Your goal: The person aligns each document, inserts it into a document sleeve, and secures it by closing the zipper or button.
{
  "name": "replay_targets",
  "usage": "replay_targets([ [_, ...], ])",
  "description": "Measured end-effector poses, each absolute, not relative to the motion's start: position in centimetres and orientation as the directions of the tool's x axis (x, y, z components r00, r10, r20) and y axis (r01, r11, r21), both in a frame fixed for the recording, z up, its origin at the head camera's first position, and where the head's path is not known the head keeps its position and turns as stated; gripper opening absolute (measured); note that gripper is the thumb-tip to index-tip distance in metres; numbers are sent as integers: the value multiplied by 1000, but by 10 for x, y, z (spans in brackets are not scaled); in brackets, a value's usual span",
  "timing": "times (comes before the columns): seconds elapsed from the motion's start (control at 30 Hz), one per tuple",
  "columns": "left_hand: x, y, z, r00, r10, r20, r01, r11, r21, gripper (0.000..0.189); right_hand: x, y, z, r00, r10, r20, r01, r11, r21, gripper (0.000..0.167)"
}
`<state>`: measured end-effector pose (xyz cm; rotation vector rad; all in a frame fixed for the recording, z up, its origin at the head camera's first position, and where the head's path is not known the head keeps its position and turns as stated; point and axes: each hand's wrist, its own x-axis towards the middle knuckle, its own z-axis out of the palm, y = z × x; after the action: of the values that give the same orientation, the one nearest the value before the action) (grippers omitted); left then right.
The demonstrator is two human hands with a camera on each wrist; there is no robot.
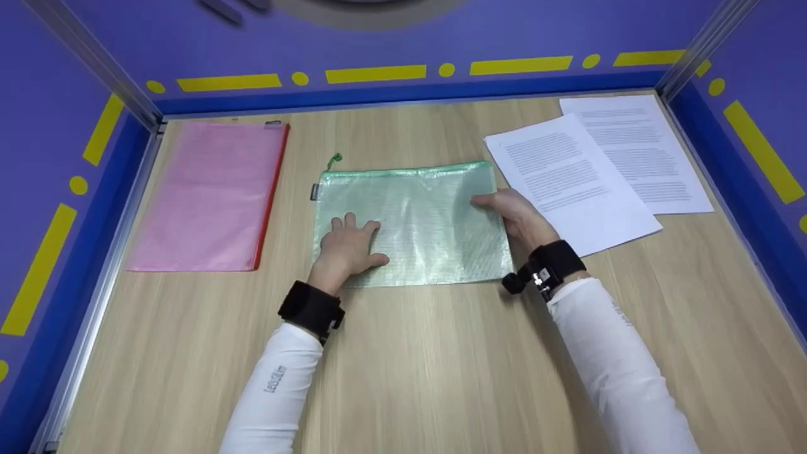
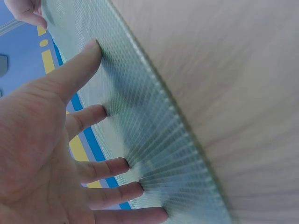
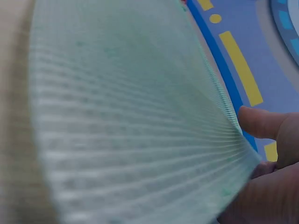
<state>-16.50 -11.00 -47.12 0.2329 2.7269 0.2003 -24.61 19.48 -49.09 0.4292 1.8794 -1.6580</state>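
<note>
A green mesh zipper pouch [image 1: 429,227] lies in the middle of the table, its zipper along the far edge and a green pull cord at the far left corner. Spread over its left part is my left hand [image 1: 345,247], fingertips touching the surface; the left wrist view shows these fingers [image 2: 112,169] fairly straight against the mesh. At the right edge my right hand [image 1: 522,217] pinches the pouch, thumb on top and the other fingers underneath, mostly hidden. In the right wrist view that side of the pouch [image 3: 126,121] is bent up towards the hand [image 3: 271,186].
To the left lies a pink zipper pouch [image 1: 208,195] with a red edge. Printed sheets [image 1: 567,183] overlap another printed sheet [image 1: 643,151] at the right, close beside my right hand. Blue-purple walls [image 1: 391,38] with yellow marks border the wooden table [image 1: 416,378].
</note>
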Motion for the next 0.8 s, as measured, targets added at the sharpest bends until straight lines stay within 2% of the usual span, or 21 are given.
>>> replay_targets([
  [0.13,-164,-111,-472,-908,185,-376,131,977,166,77,-247,188,-493,-805,-55,-590,550,302,-779,55],
  [0.2,-165,-110,-472,-907,184,-378,132,978,159,78,-248,187,-494,-812,-40,-583,544,312,-779,53],
  [0.37,-165,-109,-472,-903,180,-390,127,979,157,79,-249,191,-497,-792,-76,-606,579,221,-785,45],
  [0.57,-166,-111,-471,-902,189,-388,138,978,154,83,-246,191,-498,-807,-55,-588,559,253,-790,43],
  [0.8,-172,-120,-468,-907,183,-378,116,974,193,88,-239,187,-498,-828,-25,-561,545,201,-814,41],
])
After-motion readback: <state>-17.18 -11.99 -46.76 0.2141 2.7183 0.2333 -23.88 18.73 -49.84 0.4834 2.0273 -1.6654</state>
